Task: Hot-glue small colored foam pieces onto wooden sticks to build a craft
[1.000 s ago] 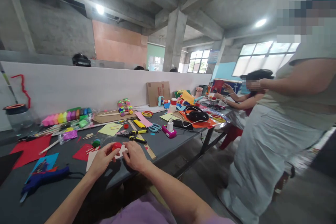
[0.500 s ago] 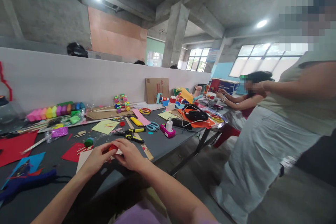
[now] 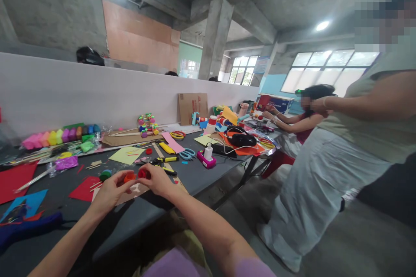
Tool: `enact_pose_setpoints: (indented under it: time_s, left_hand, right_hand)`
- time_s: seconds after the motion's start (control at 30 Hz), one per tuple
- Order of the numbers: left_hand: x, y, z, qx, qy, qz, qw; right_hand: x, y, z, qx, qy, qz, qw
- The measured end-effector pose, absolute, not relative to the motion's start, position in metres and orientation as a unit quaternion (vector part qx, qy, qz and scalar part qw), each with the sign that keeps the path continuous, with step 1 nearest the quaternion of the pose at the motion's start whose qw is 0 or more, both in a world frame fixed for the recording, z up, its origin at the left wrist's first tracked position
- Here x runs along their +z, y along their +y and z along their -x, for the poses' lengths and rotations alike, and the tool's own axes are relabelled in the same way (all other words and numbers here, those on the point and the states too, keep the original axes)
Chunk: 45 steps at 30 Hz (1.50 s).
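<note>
Between the fingertips of my left hand [image 3: 112, 189] is an orange bottle cap [image 3: 130, 177]. My right hand [image 3: 158, 180] pinches a red bottle cap [image 3: 142, 173] just to its right, with a small gap between the two caps. Both hands are over a beige sheet [image 3: 126, 196] at the table's near edge. Left of them lie a green cap [image 3: 105, 175] and a red paper sheet [image 3: 82, 188] with thin sticks. Beyond my right hand are yellow-and-black pliers [image 3: 166, 159] and a loose red cap [image 3: 148, 151].
A blue glue gun [image 3: 32, 228] lies at the near left. Coloured clay packs [image 3: 58, 137] line the white partition [image 3: 130, 91]. A pink power strip [image 3: 206, 161] and blue-handled scissors [image 3: 187, 154] are to the right. One person [image 3: 331, 173] stands at right; another sits beyond.
My hands have moved apart slightly, and the orange and red caps now show separately between them. The view has shifted a little to the right.
</note>
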<state>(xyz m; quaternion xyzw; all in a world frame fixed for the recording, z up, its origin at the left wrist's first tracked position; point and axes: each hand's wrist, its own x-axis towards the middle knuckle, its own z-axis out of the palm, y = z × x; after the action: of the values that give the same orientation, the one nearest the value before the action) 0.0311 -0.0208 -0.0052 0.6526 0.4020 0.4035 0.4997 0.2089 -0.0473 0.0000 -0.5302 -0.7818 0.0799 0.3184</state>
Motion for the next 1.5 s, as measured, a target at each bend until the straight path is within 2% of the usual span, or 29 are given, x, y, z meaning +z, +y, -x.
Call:
enact_pose_setpoints:
  time_s: [0.17,0.37,0.57,0.77,1.0,1.17,1.3,1.37,1.5]
  left_hand:
    - [-0.004,-0.022,-0.019,0.441,0.400,-0.631,0.498]
    - [0.011,-0.030,0.009,0.477,0.421,-0.669,0.385]
    - [0.011,-0.040,0.040,0.581,0.421,-0.591,0.368]
    - [0.004,-0.070,0.068,0.680,0.412,-0.497,0.348]
    - [0.003,-0.104,0.101,0.759,0.409,-0.422,0.280]
    - [0.004,-0.103,0.110,0.769,0.414,-0.403,0.274]
    - [0.008,-0.107,0.112,0.776,0.401,-0.401,0.276]
    - [0.013,-0.109,0.113,0.780,0.395,-0.401,0.274]
    - [0.027,-0.103,0.107,0.760,0.373,-0.408,0.341]
  right_hand:
    - [0.005,-0.024,-0.201,0.035,-0.784,0.578,0.225]
    - [0.006,0.000,-0.201,0.006,-0.785,0.578,0.221]
    - [0.014,0.000,-0.185,0.005,-0.792,0.556,0.251]
    - [0.024,-0.009,-0.105,0.067,-0.846,0.468,0.246]
    - [0.020,-0.020,0.005,0.045,-0.887,0.437,0.144]
    - [0.018,-0.017,0.035,0.034,-0.888,0.448,0.098]
    - [0.020,-0.012,0.025,0.034,-0.894,0.430,0.118]
    - [0.024,-0.009,0.009,0.038,-0.889,0.428,0.158]
    - [0.032,-0.005,-0.047,0.203,-0.802,0.393,0.402]
